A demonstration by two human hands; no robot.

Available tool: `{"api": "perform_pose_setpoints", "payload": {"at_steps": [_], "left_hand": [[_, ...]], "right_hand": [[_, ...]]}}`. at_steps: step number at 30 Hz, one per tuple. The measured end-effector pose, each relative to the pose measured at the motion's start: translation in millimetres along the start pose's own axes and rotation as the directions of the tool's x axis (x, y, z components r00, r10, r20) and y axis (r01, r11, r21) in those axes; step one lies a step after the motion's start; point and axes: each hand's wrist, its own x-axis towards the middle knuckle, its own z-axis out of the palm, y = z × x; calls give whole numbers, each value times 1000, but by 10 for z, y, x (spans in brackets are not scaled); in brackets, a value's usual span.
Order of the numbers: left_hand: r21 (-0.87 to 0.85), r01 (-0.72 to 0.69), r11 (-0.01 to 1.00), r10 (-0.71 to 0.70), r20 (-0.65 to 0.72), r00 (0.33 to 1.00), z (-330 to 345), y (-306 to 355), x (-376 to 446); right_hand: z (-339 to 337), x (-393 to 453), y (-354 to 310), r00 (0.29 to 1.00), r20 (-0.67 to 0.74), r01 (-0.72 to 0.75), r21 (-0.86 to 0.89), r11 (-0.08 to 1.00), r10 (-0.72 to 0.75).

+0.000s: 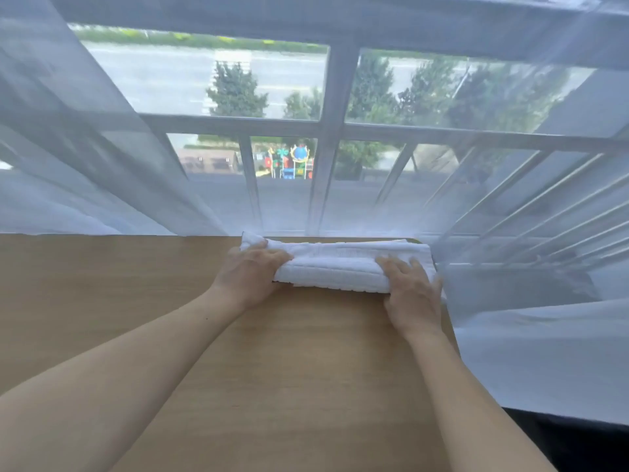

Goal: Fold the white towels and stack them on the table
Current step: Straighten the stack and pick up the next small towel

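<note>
— Where did the folded white towel (335, 265) lie?
— At the desk's (136, 301) far edge, beside sheer curtains (85, 148).
— And the hands?
— Left hand (250, 274) and right hand (410, 294) gripped its ends, fingers (391, 264) curled over the cloth.

Single head-worn view, looking forward and down, close over the table (136, 301), facing the window (326, 131)

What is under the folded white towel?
The towel lies on the wooden table, one hand at each end. Whether another towel lies beneath is hidden by its own folds.
</note>
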Motion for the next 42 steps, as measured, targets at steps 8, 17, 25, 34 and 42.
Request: {"api": "perform_pose_setpoints", "payload": {"at_steps": [8, 17, 25, 34, 42], "left_hand": [[-43, 175, 984, -177, -63, 982, -404, -858, -904], [-137, 340, 930, -360, -166, 918, -957, -2161, -2740], [-236, 438, 867, -496, -344, 797, -1206, -3631, -4848], [-198, 525, 828, -528, -589, 612, -1713, -5112, -6200], [-120, 538, 834, -460, -690, 559, -2086, -6506, -6457]], "right_hand": [[-306, -288, -1049, 961, -163, 225, -12, 974, -224], [-744, -1151, -2925, 780, -412, 472, -107, 875, -471], [-973, -2164, -5110, 633, -480, 642, -114, 758, -608], [-1301, -2737, -7258, 550, -512, 760, -21, 650, -660], [-1268, -2504, -8835, 507, -593, 785, 19, 619, -625]]}}
